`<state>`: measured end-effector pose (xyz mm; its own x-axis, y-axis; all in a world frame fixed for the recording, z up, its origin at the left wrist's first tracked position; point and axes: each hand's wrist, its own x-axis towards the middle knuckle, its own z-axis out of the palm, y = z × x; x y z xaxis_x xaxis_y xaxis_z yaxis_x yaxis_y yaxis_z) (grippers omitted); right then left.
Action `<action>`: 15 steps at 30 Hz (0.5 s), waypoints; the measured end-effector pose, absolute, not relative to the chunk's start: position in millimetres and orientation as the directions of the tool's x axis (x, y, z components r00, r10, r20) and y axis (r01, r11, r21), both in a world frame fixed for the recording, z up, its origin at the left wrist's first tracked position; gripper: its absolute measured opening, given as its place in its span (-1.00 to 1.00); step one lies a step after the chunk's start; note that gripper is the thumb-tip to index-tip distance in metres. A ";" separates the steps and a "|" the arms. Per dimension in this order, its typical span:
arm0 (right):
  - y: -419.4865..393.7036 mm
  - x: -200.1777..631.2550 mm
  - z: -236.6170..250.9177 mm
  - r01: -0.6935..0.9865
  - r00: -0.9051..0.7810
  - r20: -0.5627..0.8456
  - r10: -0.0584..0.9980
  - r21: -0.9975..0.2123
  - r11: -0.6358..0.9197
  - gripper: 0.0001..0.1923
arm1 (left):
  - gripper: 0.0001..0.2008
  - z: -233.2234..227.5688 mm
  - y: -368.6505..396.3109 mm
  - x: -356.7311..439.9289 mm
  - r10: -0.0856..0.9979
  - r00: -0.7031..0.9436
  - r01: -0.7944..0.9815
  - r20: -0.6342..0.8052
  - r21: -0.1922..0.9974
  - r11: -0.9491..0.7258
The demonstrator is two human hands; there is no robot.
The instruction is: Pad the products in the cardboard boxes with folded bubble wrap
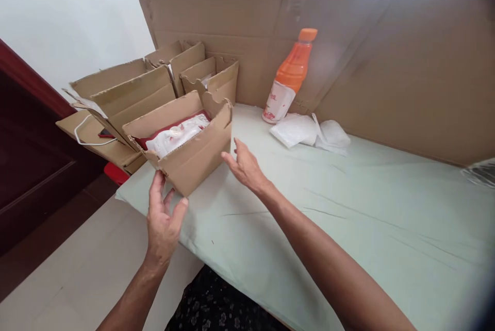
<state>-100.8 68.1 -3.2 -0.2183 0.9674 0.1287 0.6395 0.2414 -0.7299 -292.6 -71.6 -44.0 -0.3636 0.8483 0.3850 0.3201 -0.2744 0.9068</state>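
Head view: left hand (162,217), right hand (244,166) open beside cardboard box (193,158)

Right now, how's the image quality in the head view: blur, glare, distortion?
Head view: soft, even light with faint shadows; no hard glare. A hazy smear veils the upper right over the cardboard wall, and the right edge darkens. Wide-angle bending at the borders. The box, both hands and the bottle look sharp.

Head view, down over table (348,228)
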 end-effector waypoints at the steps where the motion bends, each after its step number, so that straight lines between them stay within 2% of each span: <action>1: 72.3 -113.9 -8.7 0.640 -0.257 0.107 0.960 -0.726 0.252 -0.27 | -0.26 -45.0 -65.0 -297.5 0.855 -0.358 0.320 0.375 0.910 -0.265; 4: 81.5 -141.8 -26.1 0.586 -0.378 0.105 0.920 -0.741 0.326 -0.17 | -0.25 -48.1 -47.1 -307.3 0.867 -0.361 0.308 0.342 0.922 -0.236; 7: 94.8 -159.3 -41.7 0.582 -0.401 0.131 0.907 -0.728 0.363 -0.10 | -0.25 -50.9 -31.6 -316.1 0.868 -0.368 0.294 0.332 0.928 -0.230; 11: 110.0 -169.6 -59.3 0.609 -0.447 0.156 0.881 -0.668 0.428 -0.15 | -0.28 -58.3 -18.8 -331.3 0.878 -0.360 0.295 0.315 0.931 -0.213; 15: 103.0 -165.1 -68.5 0.640 -0.508 0.160 0.846 -0.587 0.495 -0.22 | -0.31 -67.8 -16.8 -346.7 0.907 -0.351 0.283 0.233 0.950 -0.135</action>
